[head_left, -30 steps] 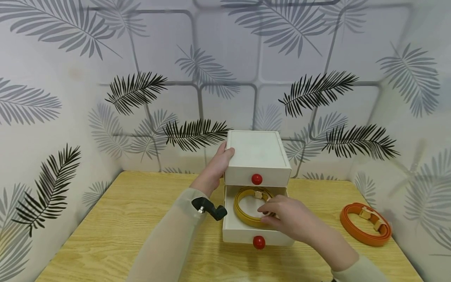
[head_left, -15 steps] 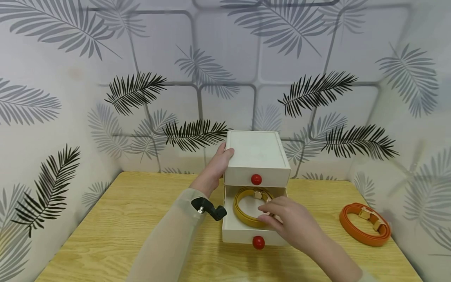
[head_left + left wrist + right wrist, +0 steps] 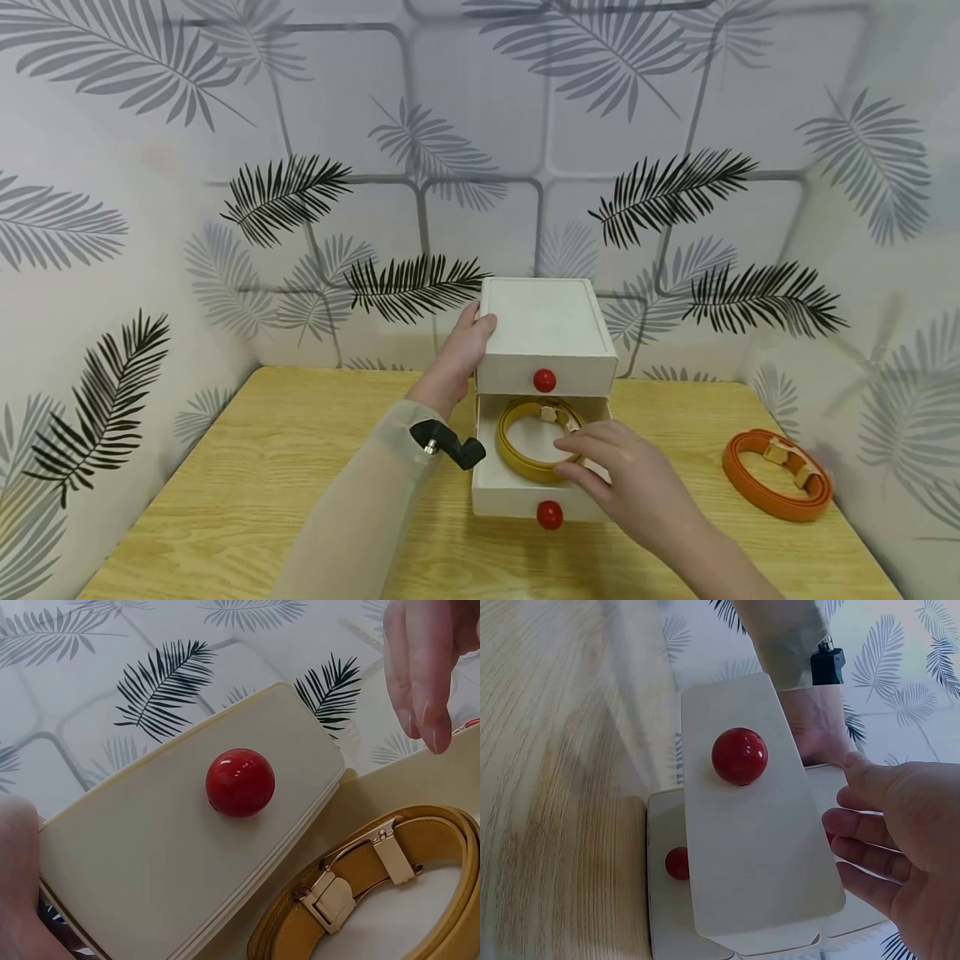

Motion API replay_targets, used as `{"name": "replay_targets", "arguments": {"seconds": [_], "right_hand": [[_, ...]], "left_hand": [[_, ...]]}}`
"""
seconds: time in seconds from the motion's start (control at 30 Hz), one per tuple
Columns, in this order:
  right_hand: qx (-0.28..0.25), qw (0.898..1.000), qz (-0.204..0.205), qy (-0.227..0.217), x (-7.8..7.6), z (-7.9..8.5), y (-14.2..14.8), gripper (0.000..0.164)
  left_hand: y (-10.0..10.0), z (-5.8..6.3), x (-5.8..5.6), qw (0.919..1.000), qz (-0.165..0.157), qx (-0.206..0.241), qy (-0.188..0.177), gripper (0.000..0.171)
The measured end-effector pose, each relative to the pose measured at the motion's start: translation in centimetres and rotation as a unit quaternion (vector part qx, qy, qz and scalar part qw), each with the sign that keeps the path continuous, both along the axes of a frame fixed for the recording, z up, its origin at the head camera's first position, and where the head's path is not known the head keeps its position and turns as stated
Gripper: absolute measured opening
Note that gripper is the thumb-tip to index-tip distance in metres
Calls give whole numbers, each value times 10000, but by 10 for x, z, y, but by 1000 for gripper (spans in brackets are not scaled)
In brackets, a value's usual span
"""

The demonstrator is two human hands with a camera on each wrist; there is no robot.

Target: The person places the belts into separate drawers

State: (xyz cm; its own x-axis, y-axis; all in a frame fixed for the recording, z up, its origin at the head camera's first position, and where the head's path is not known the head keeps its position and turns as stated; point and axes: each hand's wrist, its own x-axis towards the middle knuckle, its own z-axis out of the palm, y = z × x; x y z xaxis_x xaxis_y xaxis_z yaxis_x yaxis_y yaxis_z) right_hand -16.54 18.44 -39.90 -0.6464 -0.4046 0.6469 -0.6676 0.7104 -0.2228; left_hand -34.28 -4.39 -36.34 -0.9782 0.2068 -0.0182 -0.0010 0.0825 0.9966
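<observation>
Left hand point(image 3: 462, 352) has the white drawer unit point(image 3: 547, 321) gripped at its 10 o'clock, thumb on top, I'd guess to steady it. Right hand point(image 3: 626, 473) is empty, fingers loosely bent at 4 o'clock of the yellow belt point(image 3: 525, 467), which lies coiled in the pulled-out drawer point(image 3: 504, 502), probably so it fits. Orange belt point(image 3: 765, 502) is coiled toward 4 o'clock on the wood-grain counter point(image 3: 247, 467), leaf-print walls point(image 3: 480, 117) at 9, 12 and 3

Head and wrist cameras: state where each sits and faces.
Head: head-worn, facing forward-down at the box; left hand, right hand, forearms show.
Left wrist: worn there, facing the upper knob and yellow belt; both hands show partly.
Right wrist: worn there, facing the open drawer; right hand and left forearm show.
Head and left wrist share the belt.
</observation>
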Motion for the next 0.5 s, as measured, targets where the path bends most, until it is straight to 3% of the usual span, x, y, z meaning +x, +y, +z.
{"name": "replay_targets", "arguments": {"seconds": [0.17,0.5], "right_hand": [[-129,9999,27,-39,3,0,0,30],[-341,9931,-263,-1087,13,4,0,27]], "left_hand": [[2,-1,0,9999,142,46,1,63],[2,0,-1,9999,153,-20,-12,64]]}}
